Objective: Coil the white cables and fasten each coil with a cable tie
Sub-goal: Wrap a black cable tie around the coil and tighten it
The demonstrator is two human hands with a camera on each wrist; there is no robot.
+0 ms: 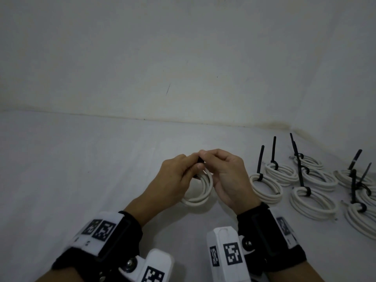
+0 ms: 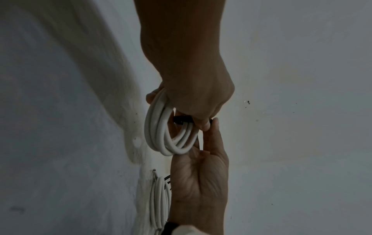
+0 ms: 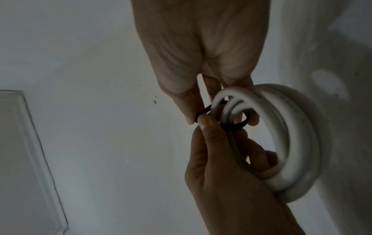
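Head view shows the white cable coil [image 1: 200, 193] just above the white-covered table [image 1: 81, 169], at the middle of the frame, its lower arc close to or touching the cloth; which one cannot be told. A black cable tie [image 1: 200, 160] sits at the coil's 12 o'clock, where both thumbs meet.

From the right wrist, the tie [image 3: 237, 125] wraps as a loose black loop around the bunched turns. The left hand [image 3: 225, 174] has fingers hooked through the coil [image 3: 298, 143], likely to stop the turns springing apart, while its thumb pins the tie. The right hand [image 3: 201, 55] has its grip narrow, thumb and forefinger pinching the tie's end, probably to feed or pull it through the head.

In the left wrist view, the left hand [image 2: 197, 95] curls round the coil [image 2: 161, 127].

At 3 o'clock from the hands lie finished coils [image 1: 284, 171], each tied, with black tails standing up. They sit well apart from the work, seemingly to keep done pieces out of the way.
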